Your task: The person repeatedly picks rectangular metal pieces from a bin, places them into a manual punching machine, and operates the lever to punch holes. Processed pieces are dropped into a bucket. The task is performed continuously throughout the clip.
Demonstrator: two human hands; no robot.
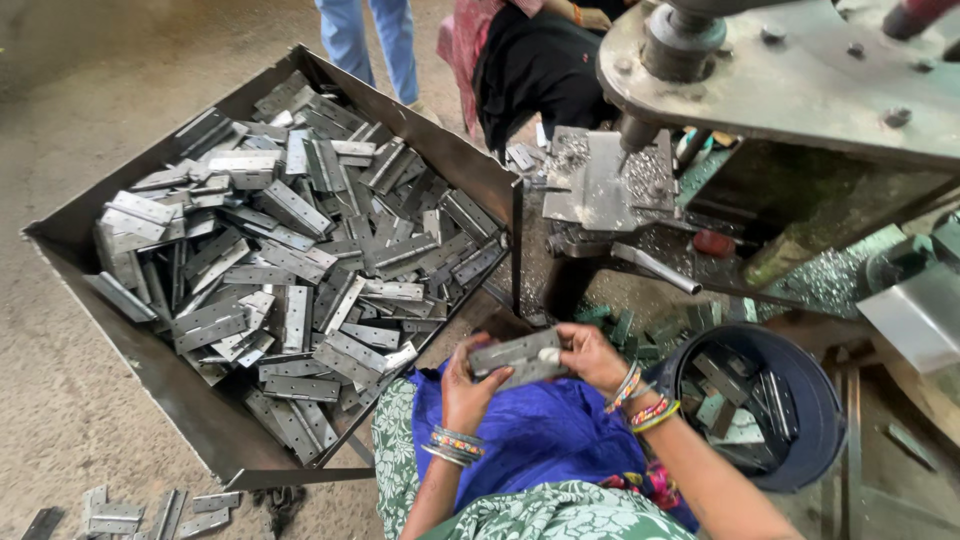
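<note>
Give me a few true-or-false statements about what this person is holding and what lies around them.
1. Both hands hold a metal hinge. True: left hand and right hand grip it.
2. The big tray holds wooden blocks. False: it is heaped with grey metal hinges.
3. The dark round bucket sits on the person's right. True.
4. The person's wrists are bare. False: both wear bangles.
5. Some hinges lie on the floor. True.
</note>
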